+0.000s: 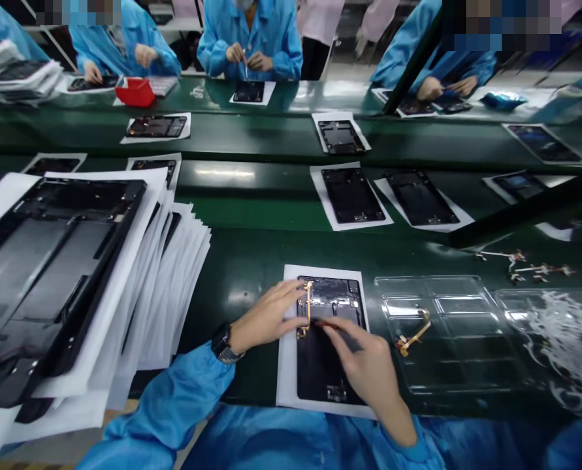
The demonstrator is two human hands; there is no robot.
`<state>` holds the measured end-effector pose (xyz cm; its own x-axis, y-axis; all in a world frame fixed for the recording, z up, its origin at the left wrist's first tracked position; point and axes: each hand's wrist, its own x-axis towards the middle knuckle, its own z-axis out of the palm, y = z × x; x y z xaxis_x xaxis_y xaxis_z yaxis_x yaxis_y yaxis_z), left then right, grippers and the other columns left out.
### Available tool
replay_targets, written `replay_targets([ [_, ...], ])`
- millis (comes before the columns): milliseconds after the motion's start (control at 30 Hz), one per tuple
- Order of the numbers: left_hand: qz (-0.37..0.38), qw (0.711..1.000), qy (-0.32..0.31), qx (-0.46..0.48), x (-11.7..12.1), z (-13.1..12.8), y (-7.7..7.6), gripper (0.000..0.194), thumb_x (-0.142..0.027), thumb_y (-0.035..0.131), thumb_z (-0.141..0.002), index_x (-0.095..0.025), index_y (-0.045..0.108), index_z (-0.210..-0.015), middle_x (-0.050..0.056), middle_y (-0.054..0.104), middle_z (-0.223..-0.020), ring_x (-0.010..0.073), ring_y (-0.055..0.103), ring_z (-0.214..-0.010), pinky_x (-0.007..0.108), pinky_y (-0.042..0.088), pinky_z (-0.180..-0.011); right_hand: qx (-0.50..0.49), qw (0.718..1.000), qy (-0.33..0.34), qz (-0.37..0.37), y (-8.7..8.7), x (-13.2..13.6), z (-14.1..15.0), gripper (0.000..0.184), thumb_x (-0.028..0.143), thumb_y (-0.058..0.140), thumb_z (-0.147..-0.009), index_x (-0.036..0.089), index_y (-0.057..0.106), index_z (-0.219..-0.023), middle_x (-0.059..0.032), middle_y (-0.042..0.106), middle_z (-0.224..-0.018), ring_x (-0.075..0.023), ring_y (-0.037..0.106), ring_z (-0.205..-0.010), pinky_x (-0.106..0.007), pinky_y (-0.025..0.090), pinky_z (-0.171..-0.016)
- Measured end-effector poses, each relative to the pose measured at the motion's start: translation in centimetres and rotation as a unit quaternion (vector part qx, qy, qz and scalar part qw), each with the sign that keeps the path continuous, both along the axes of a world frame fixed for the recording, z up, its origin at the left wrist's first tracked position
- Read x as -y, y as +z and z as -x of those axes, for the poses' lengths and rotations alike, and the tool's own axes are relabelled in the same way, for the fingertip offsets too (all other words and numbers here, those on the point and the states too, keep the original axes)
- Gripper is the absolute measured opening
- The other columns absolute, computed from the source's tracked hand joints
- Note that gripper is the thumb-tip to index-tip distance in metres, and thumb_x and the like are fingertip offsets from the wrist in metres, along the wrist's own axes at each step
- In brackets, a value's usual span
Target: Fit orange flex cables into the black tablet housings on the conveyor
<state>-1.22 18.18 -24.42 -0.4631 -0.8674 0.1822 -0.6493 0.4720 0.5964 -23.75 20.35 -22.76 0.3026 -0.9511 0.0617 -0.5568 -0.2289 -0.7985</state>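
Note:
A black tablet housing [320, 372] lies on a white sheet [287, 378] in front of me. Along its upper left runs a gold flex cable [309, 303]. My left hand [271, 316] reaches in from the left, fingers stretched and thumb apart, its tips at the cable's upper and lower parts. From the right comes my right hand [371, 365], its fingers pinched together near the cable's lower end. A small dark, slim shape shows at those fingertips, too unclear to name. Another gold flex cable [415, 336] rests in the clear plastic tray [460, 388] to the right.
At left stands a tall stack of tablet housings [50, 261] between white sheets [183, 281]. A heap of white strips [569, 346] and several loose cables [540, 267] lie at right. Beyond, more housings [352, 194] rest on the green line; co-workers [249, 46] sit opposite. A dark bar [526, 212] crosses at right.

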Motion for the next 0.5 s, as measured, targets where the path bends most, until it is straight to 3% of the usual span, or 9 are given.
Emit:
replay_targets([
  [67,0.026,0.997,0.058,0.034,2.3,0.9,0.6,0.039,-0.035,0.057,-0.094,-0.018,0.05,-0.129,0.013,0.049,-0.136,0.0257,0.044,-0.129,0.043,0.04,-0.105,0.185,0.973,-0.089,-0.107,0.1,0.6,1.6,0.022,0.035,0.056,-0.092,0.018,0.065,-0.102,-0.0091,0.069,-0.098,-0.0216,0.067,-0.091,-0.038,0.055,-0.085],
  [133,0.023,0.992,0.079,0.094,4.9,2.3,0.9,0.033,-0.029,0.059,-0.092,-0.016,0.054,-0.121,0.013,0.056,-0.122,0.0274,0.05,-0.117,0.044,0.042,-0.097,0.333,0.916,-0.144,-0.173,0.1,0.8,2.7,0.023,0.038,0.055,-0.09,0.016,0.061,-0.096,-0.0071,0.064,-0.088,-0.0201,0.065,-0.08,-0.036,0.057,-0.072],
  [200,-0.009,0.988,0.068,0.142,7.0,3.7,0.9,0.024,-0.022,0.06,-0.089,-0.015,0.058,-0.112,0.011,0.061,-0.108,0.0265,0.054,-0.104,0.041,0.043,-0.091,0.408,0.872,-0.16,-0.22,0.1,0.6,3.6,0.025,0.041,0.054,-0.089,0.016,0.056,-0.089,-0.0034,0.055,-0.077,-0.0155,0.058,-0.064,-0.03,0.053,-0.056],
  [233,-0.023,0.986,0.06,0.155,7.7,4.3,0.8,0.018,-0.019,0.059,-0.088,-0.015,0.06,-0.105,0.01,0.062,-0.101,0.0254,0.055,-0.099,0.039,0.043,-0.088,0.416,0.863,-0.158,-0.239,0.0,0.3,4.1,0.026,0.042,0.053,-0.089,0.017,0.055,-0.086,-0.0012,0.049,-0.072,-0.013,0.052,-0.057,-0.027,0.048,-0.05],
  [267,-0.032,0.985,0.052,0.162,8.3,4.7,0.7,0.011,-0.018,0.058,-0.088,-0.015,0.061,-0.098,0.009,0.062,-0.096,0.0241,0.056,-0.094,0.037,0.043,-0.085,0.404,0.866,-0.158,-0.247,0.0,-0.1,4.7,0.028,0.044,0.053,-0.09,0.017,0.054,-0.084,0.0007,0.045,-0.067,-0.0109,0.045,-0.052,-0.025,0.042,-0.046],
  [333,-0.038,0.984,0.036,0.169,9.2,4.6,0.5,0.006,-0.018,0.057,-0.088,-0.016,0.061,-0.086,0.007,0.062,-0.091,0.0219,0.056,-0.089,0.033,0.043,-0.08,0.33,0.903,-0.175,-0.213,-0.3,-1.0,6.5,0.03,0.045,0.056,-0.089,0.016,0.056,-0.082,0.002,0.042,-0.063,-0.0098,0.04,-0.05,-0.023,0.038,-0.045],
  [400,-0.047,0.982,0.038,0.177,10.5,3.2,0.9,0.011,-0.019,0.055,-0.089,-0.017,0.061,-0.081,0.006,0.063,-0.092,0.0198,0.057,-0.088,0.029,0.043,-0.078,0.213,0.946,-0.217,-0.115,-0.9,-1.7,8.7,0.029,0.045,0.06,-0.088,0.016,0.06,-0.083,0.0013,0.044,-0.064,-0.0112,0.044,-0.055,-0.023,0.041,-0.051],
  [500,-0.059,0.974,0.101,0.194,14.7,-0.8,2.8,0.013,-0.018,0.049,-0.091,-0.017,0.062,-0.089,0.004,0.064,-0.089,0.0171,0.059,-0.082,0.026,0.043,-0.077,0.043,0.968,-0.246,0.014,-2.0,-2.1,12.1,0.025,0.042,0.059,-0.089,0.018,0.063,-0.092,0.0012,0.046,-0.065,-0.0131,0.048,-0.058,-0.025,0.043,-0.057],
])
